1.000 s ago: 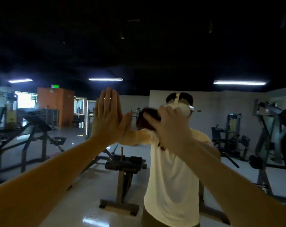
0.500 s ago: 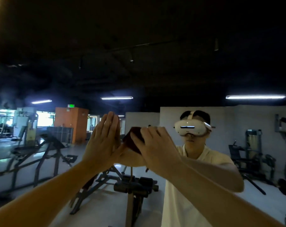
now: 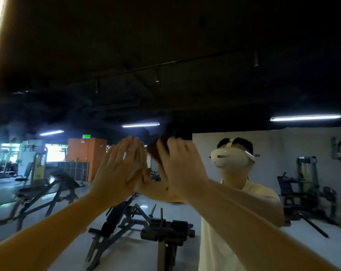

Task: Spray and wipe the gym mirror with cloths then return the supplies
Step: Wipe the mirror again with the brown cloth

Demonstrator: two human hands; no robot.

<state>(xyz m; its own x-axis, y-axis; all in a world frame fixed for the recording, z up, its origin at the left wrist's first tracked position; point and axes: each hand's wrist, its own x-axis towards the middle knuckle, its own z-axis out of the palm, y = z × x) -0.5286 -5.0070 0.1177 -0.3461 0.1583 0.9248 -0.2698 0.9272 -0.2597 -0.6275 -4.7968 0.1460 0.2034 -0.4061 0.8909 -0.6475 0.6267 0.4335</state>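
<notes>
The left hand [image 3: 118, 169] is flat and wide, fingers straight and together, its palm laid against the mirror [image 3: 224, 75], where it meets its own reflection. Just beside it, on its thumb side, the right hand [image 3: 179, 165] spreads its fingers over a dark cloth [image 3: 156, 151] and presses it to the glass. Motion blur hides whether any finger hooks the fabric, but the fingers look mostly straight. The cloth shows past the fingertips, in the gap between the two hands.

Beyond the right hand, the glass reflects the person in a pale shirt [image 3: 220, 241] and a white headset [image 3: 230, 157]. Below both hands a black weight bench [image 3: 146, 227] is reflected. Past the left hand stands an orange wall block [image 3: 87, 153], and above the hands are tube lights [image 3: 140, 125].
</notes>
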